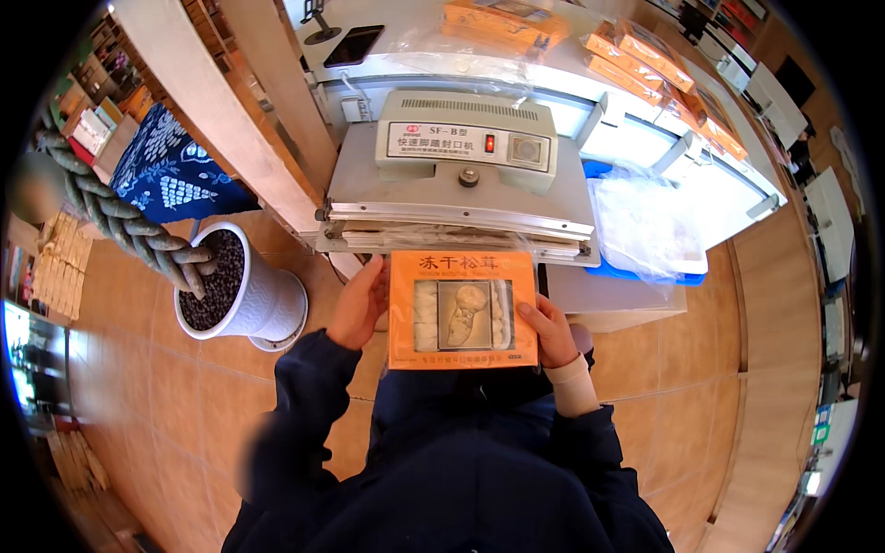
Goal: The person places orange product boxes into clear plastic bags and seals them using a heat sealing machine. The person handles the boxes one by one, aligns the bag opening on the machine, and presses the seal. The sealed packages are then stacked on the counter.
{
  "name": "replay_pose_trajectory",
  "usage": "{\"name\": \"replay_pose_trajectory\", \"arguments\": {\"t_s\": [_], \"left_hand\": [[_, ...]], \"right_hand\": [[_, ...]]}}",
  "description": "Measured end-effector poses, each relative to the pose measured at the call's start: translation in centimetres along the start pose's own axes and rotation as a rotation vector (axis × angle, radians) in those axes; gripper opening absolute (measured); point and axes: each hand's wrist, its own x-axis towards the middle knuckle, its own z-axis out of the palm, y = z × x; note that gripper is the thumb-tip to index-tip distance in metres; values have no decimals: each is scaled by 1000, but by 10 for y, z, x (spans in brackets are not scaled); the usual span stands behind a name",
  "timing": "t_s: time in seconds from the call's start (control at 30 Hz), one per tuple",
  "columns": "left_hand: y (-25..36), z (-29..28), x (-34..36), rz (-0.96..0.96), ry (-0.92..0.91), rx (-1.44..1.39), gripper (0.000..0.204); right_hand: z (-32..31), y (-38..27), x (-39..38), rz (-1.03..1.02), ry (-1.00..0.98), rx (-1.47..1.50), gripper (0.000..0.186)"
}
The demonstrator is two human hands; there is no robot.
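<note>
An orange box (463,356) with a clear window, pale dried mushroom pieces showing through it, lies in front of me inside a clear plastic bag. My right hand (551,332) grips its right side, thumb on top and the other fingers mostly hidden beneath. At the left side, my left hand (361,302) is closed around the edge of the bagged box, its fingertips partly out of sight. Just beyond the box stands a foot-pedal heat sealer (466,143) with a red switch and a dial. The bag's far end reaches the sealer's jaws (461,230); whether it lies between them I cannot tell.
More orange boxes (636,64) lie on the white counter behind, near a black phone (354,45). Right of the sealer, clear plastic bags (645,212) fill a blue tray (604,267). A white planter (267,300) with a braided trunk and a wooden post (198,101) stand left.
</note>
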Motion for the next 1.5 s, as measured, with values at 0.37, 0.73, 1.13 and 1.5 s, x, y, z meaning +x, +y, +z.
{"name": "replay_pose_trajectory", "arguments": {"t_s": [0.37, 0.73, 1.13, 1.5], "left_hand": [[9, -8, 68, 100, 4, 53, 26], [-3, -2, 18, 21, 35, -6, 30], [-9, 6, 9, -19, -56, -51, 30], [-11, 1, 13, -24, -27, -37, 29]], "right_hand": [[3, -1, -4, 13, 13, 72, 31], [3, 0, 0, 15, 32, 103, 31], [2, -1, 7, 22, 28, 57, 32], [7, -2, 6, 39, 36, 76, 36]]}}
